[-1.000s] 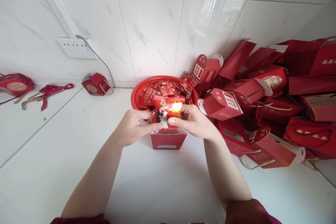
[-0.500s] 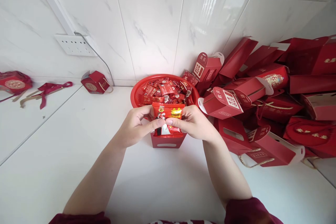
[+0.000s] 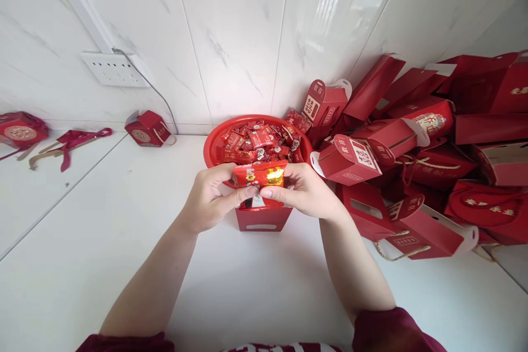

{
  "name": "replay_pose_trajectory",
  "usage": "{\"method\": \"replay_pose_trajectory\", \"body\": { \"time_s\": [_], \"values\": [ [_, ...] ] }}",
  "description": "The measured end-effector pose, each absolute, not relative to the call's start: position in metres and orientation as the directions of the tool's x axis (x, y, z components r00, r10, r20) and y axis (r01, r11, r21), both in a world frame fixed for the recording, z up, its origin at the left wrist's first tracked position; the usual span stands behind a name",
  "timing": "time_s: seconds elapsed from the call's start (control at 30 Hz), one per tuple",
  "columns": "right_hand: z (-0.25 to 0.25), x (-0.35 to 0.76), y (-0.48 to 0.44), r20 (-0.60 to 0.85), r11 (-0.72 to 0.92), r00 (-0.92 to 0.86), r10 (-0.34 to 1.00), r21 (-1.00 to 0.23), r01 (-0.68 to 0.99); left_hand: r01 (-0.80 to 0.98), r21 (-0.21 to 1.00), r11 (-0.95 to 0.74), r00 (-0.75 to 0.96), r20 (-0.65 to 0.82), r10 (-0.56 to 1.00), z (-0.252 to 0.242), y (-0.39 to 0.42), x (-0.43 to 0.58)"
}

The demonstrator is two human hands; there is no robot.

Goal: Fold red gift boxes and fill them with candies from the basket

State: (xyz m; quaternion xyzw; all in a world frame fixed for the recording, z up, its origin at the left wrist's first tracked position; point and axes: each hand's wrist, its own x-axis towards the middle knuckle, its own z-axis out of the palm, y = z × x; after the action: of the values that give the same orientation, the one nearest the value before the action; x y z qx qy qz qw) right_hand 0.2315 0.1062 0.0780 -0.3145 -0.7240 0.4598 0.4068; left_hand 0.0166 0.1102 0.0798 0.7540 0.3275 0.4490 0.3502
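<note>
Between my two hands is a small red candy packet (image 3: 260, 175) with gold and white print. My left hand (image 3: 214, 198) grips its left side, thumb across the front. My right hand (image 3: 303, 191) pinches the right side in the same way, the thumb tips almost meeting. The packet is bent along its middle. Just below and behind it stands a red gift box (image 3: 264, 220), its top hidden by the packet and my hands. Behind that, a red plastic basket (image 3: 214, 140) holds many red wrapped candies (image 3: 264, 137).
A heap of red gift boxes (image 3: 348, 159) fills the right side of the white table (image 3: 247, 291). On the left are a small hexagonal box (image 3: 148, 128), a ribbon (image 3: 68, 146) and another box (image 3: 20, 131). A tiled wall with a socket strip (image 3: 114, 70) rises behind.
The packet has been bent over between my fingers, so it looks shorter with its upper part leaning forward. My hands have hardly moved, and the whole view shifts slightly.
</note>
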Motion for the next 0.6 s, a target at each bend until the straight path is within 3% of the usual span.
{"method": "replay_pose_trajectory", "body": {
  "time_s": [0.13, 0.3, 0.4, 0.53, 0.6],
  "values": [
    [0.083, 0.237, 0.107, 0.43, 0.483, -0.369, 0.824, -0.874, 0.059, 0.332, 0.757, -0.563, 0.325, 0.468, 0.822, 0.082, 0.109, 0.018],
    [0.086, 0.249, 0.102, 0.447, 0.515, -0.265, 0.854, -0.797, 0.316, 0.46, 0.646, -0.609, 0.551, 0.331, 0.766, 0.083, 0.115, 0.015],
    [0.087, 0.251, 0.098, 0.49, 0.557, -0.265, 0.831, -0.738, 0.381, 0.518, 0.552, -0.654, 0.687, 0.187, 0.702, 0.08, 0.121, 0.014],
    [0.088, 0.245, 0.093, 0.58, 0.679, -0.355, 0.733, -0.604, 0.417, 0.525, 0.594, -0.61, 0.7, 0.107, 0.706, 0.076, 0.126, 0.014],
    [0.088, 0.241, 0.09, 0.53, 0.703, -0.464, 0.71, -0.507, 0.499, 0.535, 0.634, -0.559, 0.682, 0.067, 0.728, 0.076, 0.126, 0.014]
  ]
}}
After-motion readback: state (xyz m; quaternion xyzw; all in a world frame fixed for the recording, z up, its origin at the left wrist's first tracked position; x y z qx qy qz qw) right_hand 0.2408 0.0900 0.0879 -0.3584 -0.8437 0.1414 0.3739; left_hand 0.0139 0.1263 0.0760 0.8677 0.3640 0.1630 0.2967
